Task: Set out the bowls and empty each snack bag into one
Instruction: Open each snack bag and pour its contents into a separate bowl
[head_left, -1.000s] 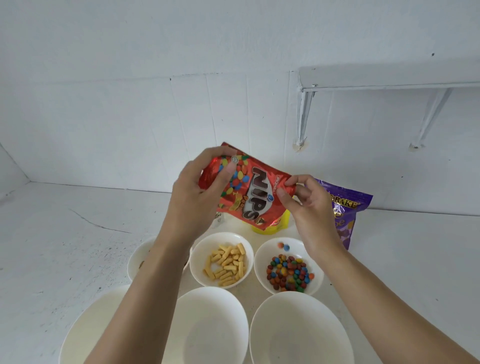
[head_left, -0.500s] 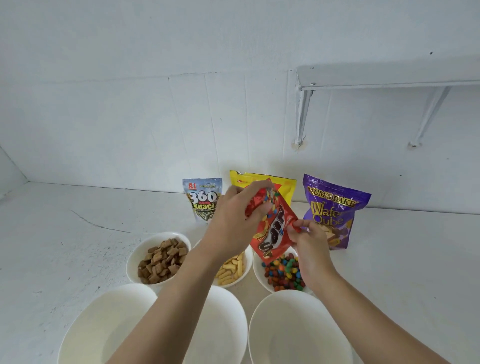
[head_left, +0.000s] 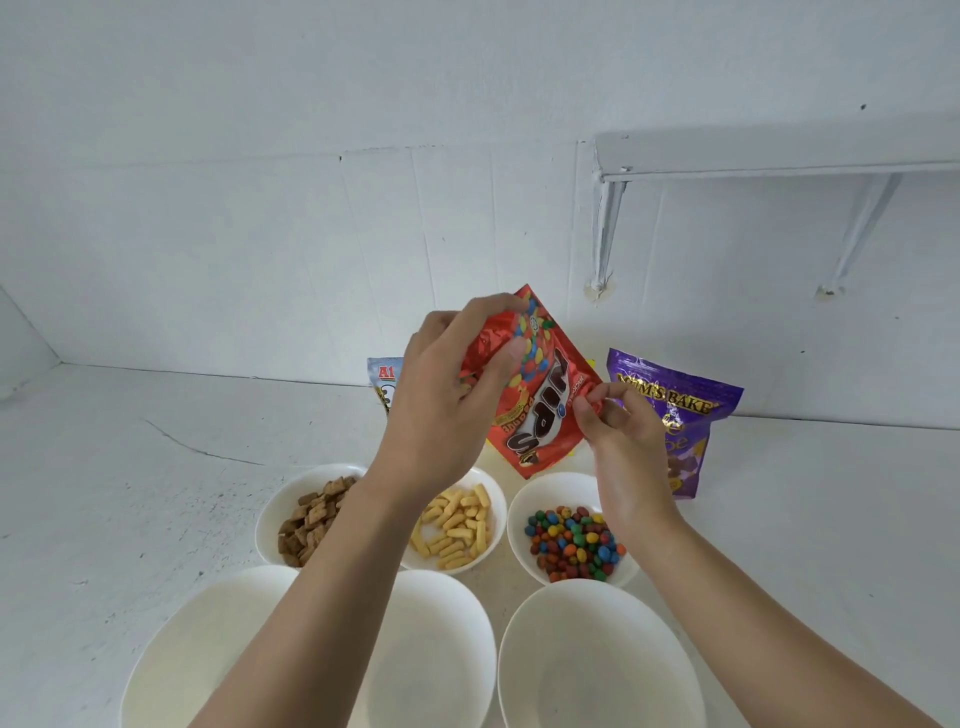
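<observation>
The left grip (head_left: 441, 395) is clamping the top of the inverted red foil snack bag (head_left: 545, 415); the right grip (head_left: 618, 436) is pinching its edge, just above the round white bowl of coloured candies (head_left: 550, 492).

left hand (head_left: 445, 400) curled gripping, right hand (head_left: 618, 436) pinching, forearms raised
</observation>
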